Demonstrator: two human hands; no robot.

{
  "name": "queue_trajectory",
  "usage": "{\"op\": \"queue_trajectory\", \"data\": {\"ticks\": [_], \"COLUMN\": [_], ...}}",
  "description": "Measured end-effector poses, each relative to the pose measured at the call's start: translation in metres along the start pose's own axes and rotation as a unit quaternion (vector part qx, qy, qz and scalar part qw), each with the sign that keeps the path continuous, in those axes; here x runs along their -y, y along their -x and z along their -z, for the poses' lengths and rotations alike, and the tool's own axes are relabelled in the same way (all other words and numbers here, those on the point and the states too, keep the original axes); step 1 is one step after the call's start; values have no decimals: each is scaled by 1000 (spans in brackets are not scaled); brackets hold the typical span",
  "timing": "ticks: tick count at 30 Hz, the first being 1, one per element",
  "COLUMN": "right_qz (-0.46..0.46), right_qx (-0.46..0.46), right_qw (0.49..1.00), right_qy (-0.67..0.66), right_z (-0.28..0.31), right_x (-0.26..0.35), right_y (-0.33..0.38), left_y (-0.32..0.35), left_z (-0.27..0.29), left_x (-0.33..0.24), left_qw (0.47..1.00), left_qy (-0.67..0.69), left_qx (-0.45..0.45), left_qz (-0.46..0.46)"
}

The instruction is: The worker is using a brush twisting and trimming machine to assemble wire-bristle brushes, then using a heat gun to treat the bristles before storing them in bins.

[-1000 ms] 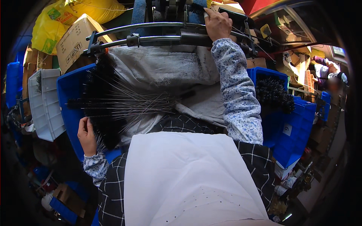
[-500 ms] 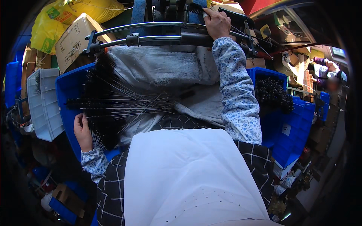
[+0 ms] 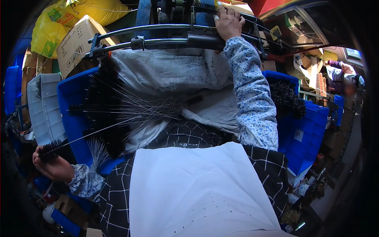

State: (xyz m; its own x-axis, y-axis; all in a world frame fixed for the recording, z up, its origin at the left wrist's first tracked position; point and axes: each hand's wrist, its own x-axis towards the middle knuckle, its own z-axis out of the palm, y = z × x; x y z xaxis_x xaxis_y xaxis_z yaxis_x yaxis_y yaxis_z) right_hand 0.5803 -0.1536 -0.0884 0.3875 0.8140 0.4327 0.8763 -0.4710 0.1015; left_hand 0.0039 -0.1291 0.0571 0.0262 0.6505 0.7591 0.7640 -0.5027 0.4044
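My left hand (image 3: pixel 55 166), out at the far left, is closed around the bristle end of a black tube brush (image 3: pixel 51 148). Its twisted wire stem slants up and right across my lap. Beside it spreads a large bundle of similar black brushes (image 3: pixel 106 114), their thin wire stems fanned out to the right. At the top, my right hand (image 3: pixel 229 23) lies over the dark part of a machine (image 3: pixel 205 39), fingers apart. A bristly black brush (image 3: pixel 206 6) shows just left of those fingertips; whether they touch it is unclear.
Two metal rails (image 3: pixel 164 42) cross in front of me. The bundle leans in a blue bin (image 3: pixel 70 93). Right of my forearm, another blue bin (image 3: pixel 306 136) stands near a heap of black brushes (image 3: pixel 286 98). A cardboard box (image 3: pixel 81 43) and yellow sacks (image 3: pixel 49 31) sit upper left.
My left hand has moved left and down, away from the bundle, with one brush drawn out. My right hand's fingers have spread a little on the machine.
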Motion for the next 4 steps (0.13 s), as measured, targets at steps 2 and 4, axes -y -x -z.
{"op": "queue_trajectory", "data": {"ticks": [2,4], "right_qz": [-72,-108], "right_qx": [59,116], "right_qw": [995,981], "right_qy": [-25,-115], "right_z": [8,12], "right_x": [-7,-10], "right_y": [9,14], "left_y": [-20,-23], "left_z": [20,30], "left_x": [18,37], "left_qw": [884,834], "left_qy": [417,504], "left_qx": [-68,-45], "left_qz": [198,220]}}
